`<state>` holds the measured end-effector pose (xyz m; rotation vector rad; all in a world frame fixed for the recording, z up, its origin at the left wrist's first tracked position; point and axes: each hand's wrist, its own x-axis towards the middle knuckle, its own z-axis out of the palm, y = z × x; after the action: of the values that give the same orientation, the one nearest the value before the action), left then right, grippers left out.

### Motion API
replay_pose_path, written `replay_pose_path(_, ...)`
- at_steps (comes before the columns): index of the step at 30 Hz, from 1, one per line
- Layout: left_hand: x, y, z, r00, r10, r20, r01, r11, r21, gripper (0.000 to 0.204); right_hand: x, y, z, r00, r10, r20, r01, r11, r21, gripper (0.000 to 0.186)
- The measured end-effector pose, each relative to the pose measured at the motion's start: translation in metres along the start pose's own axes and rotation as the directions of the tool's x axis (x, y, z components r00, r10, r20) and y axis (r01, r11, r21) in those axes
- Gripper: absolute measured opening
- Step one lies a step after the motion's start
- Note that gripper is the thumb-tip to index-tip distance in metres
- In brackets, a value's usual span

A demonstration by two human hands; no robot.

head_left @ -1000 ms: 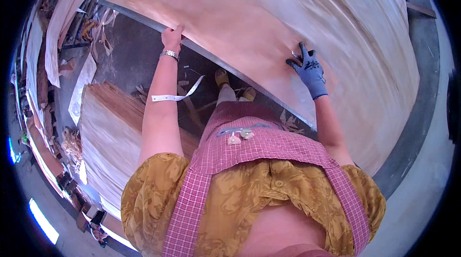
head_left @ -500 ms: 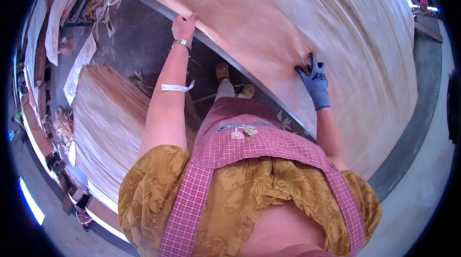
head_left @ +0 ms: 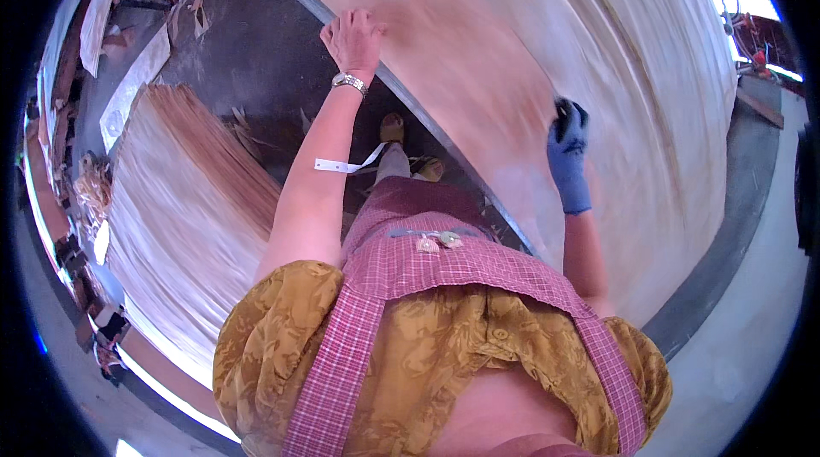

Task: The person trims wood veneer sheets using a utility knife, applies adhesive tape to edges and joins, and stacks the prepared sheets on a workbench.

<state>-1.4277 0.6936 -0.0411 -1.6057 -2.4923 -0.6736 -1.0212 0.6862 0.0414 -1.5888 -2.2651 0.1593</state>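
Note:
Large pale wood veneer sheets (head_left: 478, 90) lie stacked on a metal-edged table in front of me. Bare except for a watch, my left hand (head_left: 352, 43) rests at the table's metal edge (head_left: 410, 102); its fingers are apart and hold nothing I can see. My right hand (head_left: 569, 154), in a blue glove with dark fingertips, is over the sheets farther right. Its fingers are curled in at a line in the veneer and appear to pinch the top sheet, though the fingertips are partly hidden. A white paper strip (head_left: 337, 166) hangs at my left forearm.
A second stack of veneer (head_left: 188, 192) stands low at my left. Torn veneer scraps (head_left: 192, 8) lie on the dark floor (head_left: 256, 47) at the far left. My feet (head_left: 392, 128) are beside the table's edge. A grey surface (head_left: 743, 175) borders the stack on the right.
My left hand has moved a little right along the table edge, its fingers now bent over it. My right hand has shifted slightly right and toward me, and its fingers have curled in.

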Motion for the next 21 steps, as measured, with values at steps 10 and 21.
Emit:
replay_pose_path(10, 0.002, 0.019, -0.061, 0.954, 0.121, 0.276, -0.058, 0.973, -0.225, 0.12, 0.163, -0.157, 0.094, 0.63, -0.643, 0.436, 0.689, 0.722, 0.068, 0.021)
replay_pose_path(21, -0.002, 0.049, -0.056, 0.972, 0.052, 0.23, -0.04, 0.998, -0.054, 0.116, 0.195, -0.151, 0.108, 0.327, -0.701, 0.634, 0.871, 0.483, 0.085, 0.024)
